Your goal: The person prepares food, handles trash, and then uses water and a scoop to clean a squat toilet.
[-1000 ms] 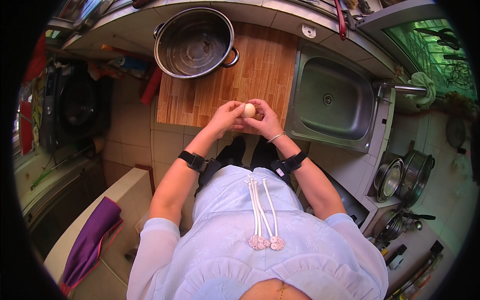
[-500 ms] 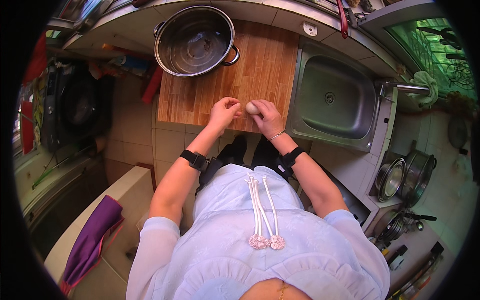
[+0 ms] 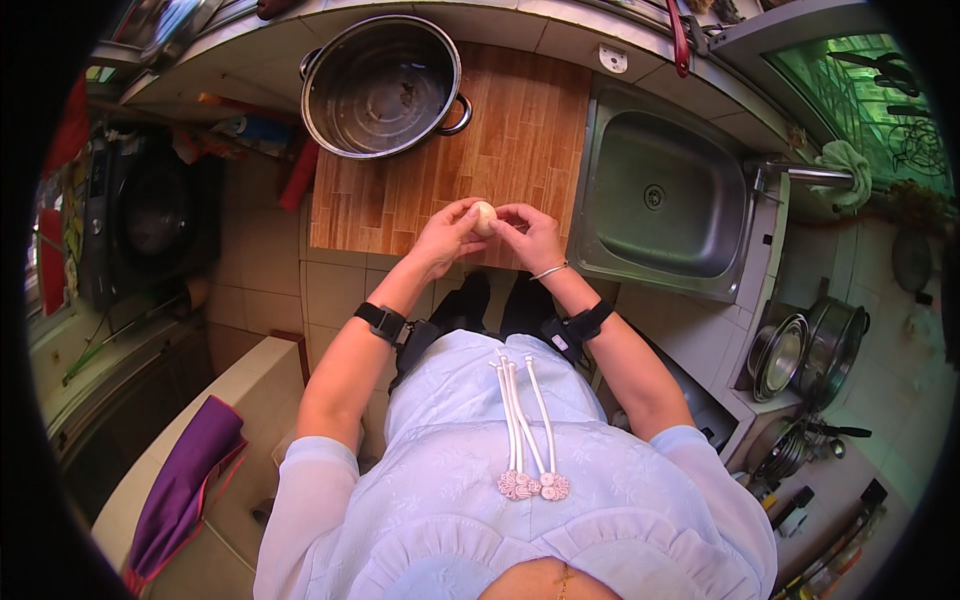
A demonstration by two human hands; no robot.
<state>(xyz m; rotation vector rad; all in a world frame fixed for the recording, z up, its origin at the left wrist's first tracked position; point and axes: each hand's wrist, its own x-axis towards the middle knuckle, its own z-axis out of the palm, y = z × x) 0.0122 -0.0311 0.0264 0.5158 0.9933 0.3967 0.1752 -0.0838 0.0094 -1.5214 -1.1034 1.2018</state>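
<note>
A small pale round thing (image 3: 484,219), about egg-sized, is held up above the near edge of the wooden worktop (image 3: 400,205). From its left side the bent fingers and thumb of my left hand (image 3: 447,239) grip it. My right hand (image 3: 531,239) is closed at its right side, with fingertips and thumb pinching against it. The fingers cover part of its surface, so I cannot tell its exact kind. Both hands almost meet around it.
A large two-handled steel pot (image 3: 381,87) stands at the worktop's far left. To the right is a steel sink (image 3: 660,200) with a tap (image 3: 815,176) and a cloth (image 3: 845,172) hung over it. Steel basins (image 3: 780,358) and pans sit farther right.
My left hand, which was apart from the pale round thing, now grips it. The thing has moved slightly left between both hands, and my right fingers have shifted along it.
</note>
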